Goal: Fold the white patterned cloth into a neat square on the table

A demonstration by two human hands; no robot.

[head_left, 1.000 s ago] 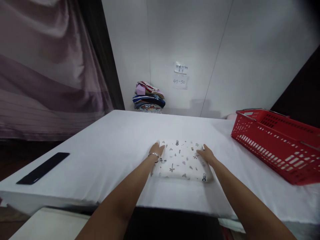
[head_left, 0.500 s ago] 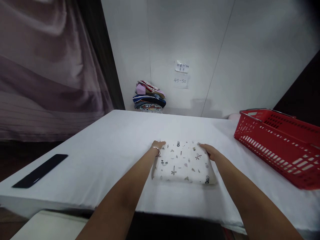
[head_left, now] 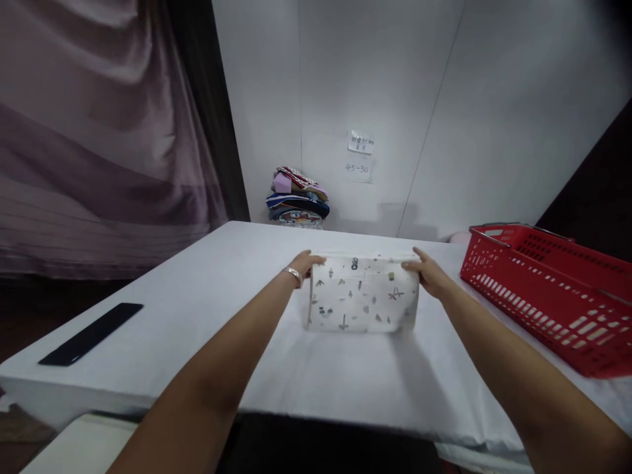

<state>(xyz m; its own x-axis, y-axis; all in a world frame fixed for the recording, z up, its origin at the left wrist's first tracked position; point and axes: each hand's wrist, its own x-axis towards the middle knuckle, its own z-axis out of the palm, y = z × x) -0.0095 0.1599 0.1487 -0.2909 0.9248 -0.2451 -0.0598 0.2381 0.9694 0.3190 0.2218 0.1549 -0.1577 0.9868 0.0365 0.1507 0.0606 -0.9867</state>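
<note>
A folded white cloth (head_left: 363, 293) with small printed leaf-like and cartoon figures hangs between my hands over the table. My left hand (head_left: 307, 263), with a silver bracelet at its wrist, pinches the upper left corner. At the upper right corner, my right hand (head_left: 425, 271) grips the cloth between thumb and fingers. The cloth's front face tilts toward me, and its lower edge looks slightly blurred. Whether that lower edge touches the white-covered table (head_left: 237, 263) I cannot tell.
On the right stands a red plastic basket (head_left: 538, 296) with metal handles. A stack of folded clothes (head_left: 299, 201) sits at the back against the wall. A flat black object (head_left: 91, 334) lies at the left. Paper signs (head_left: 359, 168) hang on the wall; a pinkish curtain (head_left: 99, 131) covers the left side.
Both hands have raised the cloth's far edge off the table, so it hangs upright rather than lying flat. The view has shifted slightly.
</note>
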